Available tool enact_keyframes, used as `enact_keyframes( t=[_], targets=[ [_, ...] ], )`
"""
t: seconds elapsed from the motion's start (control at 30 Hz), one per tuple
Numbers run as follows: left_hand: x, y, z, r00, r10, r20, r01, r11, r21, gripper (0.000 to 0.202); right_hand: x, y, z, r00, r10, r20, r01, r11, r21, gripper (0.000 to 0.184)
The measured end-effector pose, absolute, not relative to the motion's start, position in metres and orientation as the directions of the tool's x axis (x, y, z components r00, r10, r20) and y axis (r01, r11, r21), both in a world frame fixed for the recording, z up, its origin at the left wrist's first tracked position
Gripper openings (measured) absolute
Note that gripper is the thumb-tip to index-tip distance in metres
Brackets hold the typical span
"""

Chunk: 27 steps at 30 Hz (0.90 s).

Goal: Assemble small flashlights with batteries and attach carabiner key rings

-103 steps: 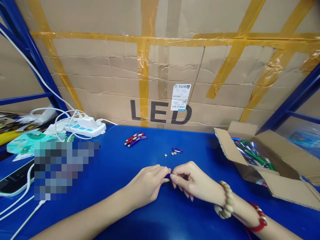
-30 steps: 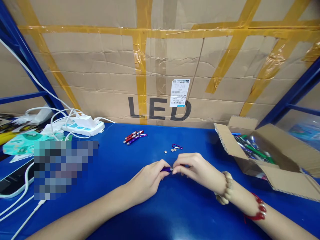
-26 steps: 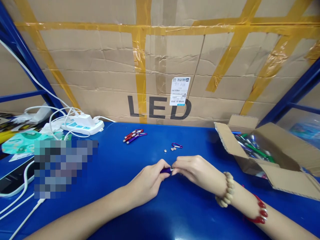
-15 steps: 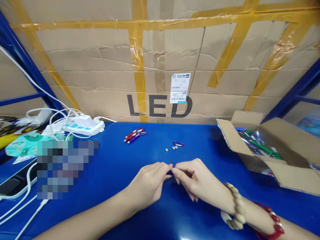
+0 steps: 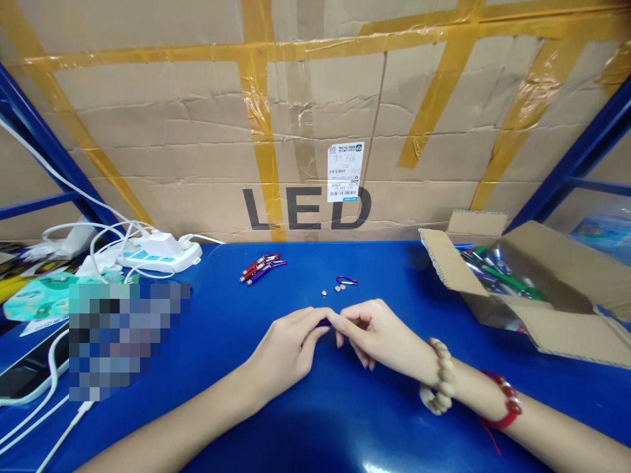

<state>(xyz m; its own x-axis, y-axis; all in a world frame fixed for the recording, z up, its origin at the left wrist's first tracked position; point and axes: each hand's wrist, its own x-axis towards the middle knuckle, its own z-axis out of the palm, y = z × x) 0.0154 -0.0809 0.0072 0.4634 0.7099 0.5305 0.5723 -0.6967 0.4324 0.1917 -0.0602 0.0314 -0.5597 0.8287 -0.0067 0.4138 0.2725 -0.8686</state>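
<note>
My left hand (image 5: 288, 345) is closed around a small purple flashlight tube (image 5: 323, 322), mostly covered by the fingers. Thumb and fingers of my right hand (image 5: 372, 332) pinch the tube's right end, with the fingertips of both hands meeting. Just beyond the hands lie small silver button cells: one on its own (image 5: 324, 293) and a pair (image 5: 340, 288). Behind the pair sits a purple carabiner clip (image 5: 347, 280). Further back on the left, red keychain flashlights (image 5: 257, 265) lie beside a purple keychain flashlight (image 5: 263, 272), clips still attached.
An open cardboard box (image 5: 497, 302) of pens or similar flashlights stands at right. At left are a white power strip (image 5: 167, 253) with cables, a green-patterned packet (image 5: 39, 299) and a phone-like device (image 5: 37, 361). A big carton (image 5: 197, 164) walls off the blue table's back.
The view has shifted slightly to the right. The fingers of my two hands have come closer together around the purple tube; the things on the table lie as before.
</note>
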Motion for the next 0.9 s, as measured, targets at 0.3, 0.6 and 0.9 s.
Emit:
enact_keyframes(
  t=[0.3,0.6,0.9],
  targets=[
    [0.02,-0.077,0.012,0.39,0.785,0.482,0.534,-0.619,0.576,0.019,0.212,-0.041,0.032,-0.591,0.518,0.618,0.423,0.852,-0.31,0.02],
    [0.015,-0.082,0.015,0.512,0.769,0.384,0.514,-0.632,0.581,0.019,0.21,-0.045,0.037,-0.617,0.58,0.532,0.34,0.806,-0.484,0.023],
    [0.012,-0.086,0.016,0.567,0.784,0.253,0.509,-0.574,0.642,0.012,0.206,-0.046,0.032,-0.626,0.639,0.448,0.291,0.724,-0.626,0.023]
  ],
)
